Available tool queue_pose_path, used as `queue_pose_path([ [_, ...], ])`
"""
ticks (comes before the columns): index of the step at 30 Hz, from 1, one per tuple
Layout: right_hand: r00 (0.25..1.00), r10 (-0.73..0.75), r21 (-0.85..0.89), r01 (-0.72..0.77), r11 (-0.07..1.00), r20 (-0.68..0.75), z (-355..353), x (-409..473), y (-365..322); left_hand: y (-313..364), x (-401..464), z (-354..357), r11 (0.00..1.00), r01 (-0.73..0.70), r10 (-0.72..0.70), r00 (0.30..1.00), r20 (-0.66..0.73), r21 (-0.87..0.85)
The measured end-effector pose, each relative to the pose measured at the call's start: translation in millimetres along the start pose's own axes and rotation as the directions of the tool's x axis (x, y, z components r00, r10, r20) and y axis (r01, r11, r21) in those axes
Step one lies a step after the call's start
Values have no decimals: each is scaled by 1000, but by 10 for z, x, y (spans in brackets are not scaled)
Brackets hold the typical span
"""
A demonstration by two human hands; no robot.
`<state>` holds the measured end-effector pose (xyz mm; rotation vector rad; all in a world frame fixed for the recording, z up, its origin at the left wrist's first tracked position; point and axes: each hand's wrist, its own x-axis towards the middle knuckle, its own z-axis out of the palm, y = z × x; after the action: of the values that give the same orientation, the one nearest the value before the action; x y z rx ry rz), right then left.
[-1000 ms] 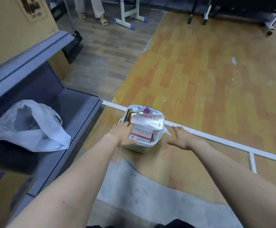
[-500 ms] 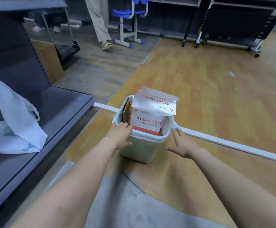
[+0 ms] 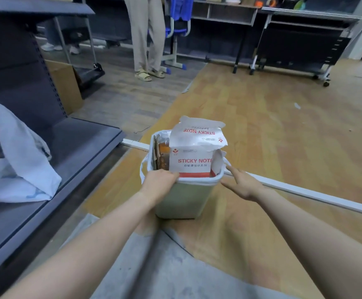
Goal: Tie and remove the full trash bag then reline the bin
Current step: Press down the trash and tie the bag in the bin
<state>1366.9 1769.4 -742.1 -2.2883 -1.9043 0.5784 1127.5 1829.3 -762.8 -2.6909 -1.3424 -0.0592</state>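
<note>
A small pale green bin (image 3: 184, 201) stands on the wooden floor in front of me, lined with a white trash bag (image 3: 144, 169) folded over its rim. It is stuffed with a torn white "STICKY NOTE" box (image 3: 195, 152), cardboard and a brownish bottle (image 3: 163, 153). My left hand (image 3: 159, 181) grips the near left rim of the bin, fingers curled over the bag's edge. My right hand (image 3: 241, 184) hovers with straight fingers just right of the bin, fingertips close to the bag's right handle loop.
A dark grey shelf unit (image 3: 72, 152) runs along the left, with a spare white plastic bag (image 3: 16, 156) lying on it. A white rail (image 3: 305, 195) crosses the floor behind the bin. A person's legs (image 3: 145, 39), a blue chair and desks stand at the back.
The view has come lower and closer to the bin. My left hand has curled over the near left rim. My right hand has moved in toward the bin's right side.
</note>
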Motion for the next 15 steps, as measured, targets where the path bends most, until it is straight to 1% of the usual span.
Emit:
queue_pose_path([
  [5,999,-42,14,42,999,3,-3,-10,-67,19,-70,-22,1000,-9,9,1000,12,-10],
  [13,999,-34,70,33,997,20,8,12,-96,13,-49,4,998,-24,24,1000,-8,-53],
  [15,999,-30,72,29,997,16,6,9,-118,-19,-43,-7,996,-52,53,999,3,-68],
])
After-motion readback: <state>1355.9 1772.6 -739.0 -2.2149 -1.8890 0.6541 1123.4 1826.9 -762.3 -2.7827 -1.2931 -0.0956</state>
